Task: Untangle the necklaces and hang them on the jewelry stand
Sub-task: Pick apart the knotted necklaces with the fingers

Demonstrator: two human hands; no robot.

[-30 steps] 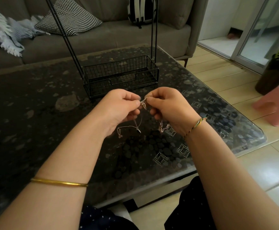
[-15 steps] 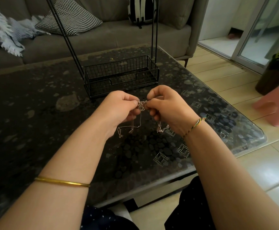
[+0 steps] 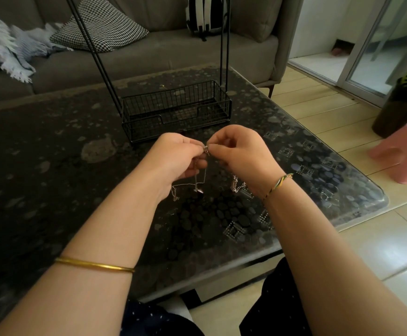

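Thin silver necklaces [image 3: 199,184] hang in a tangle between my two hands above the dark table. My left hand [image 3: 173,161] and my right hand [image 3: 240,154] both pinch the knot [image 3: 205,149] where the chains meet, fingertips almost touching. Loose chain ends dangle below each hand, a small bunch under my right wrist [image 3: 236,186]. The black wire jewelry stand [image 3: 175,110] sits just beyond my hands, its basket base on the table and thin uprights [image 3: 224,44] running out of the top of the view. Its hanging bar is out of sight.
The dark patterned glass table [image 3: 52,166] ends at a rounded corner on the right [image 3: 377,197]. A grey sofa [image 3: 149,52] with a checked cushion and a blanket lies behind. A pink stool [image 3: 406,151] stands on the tiled floor at right.
My hands have closed in on the knot and shifted slightly, and the dangling chains have swung a little. The stand has not moved.
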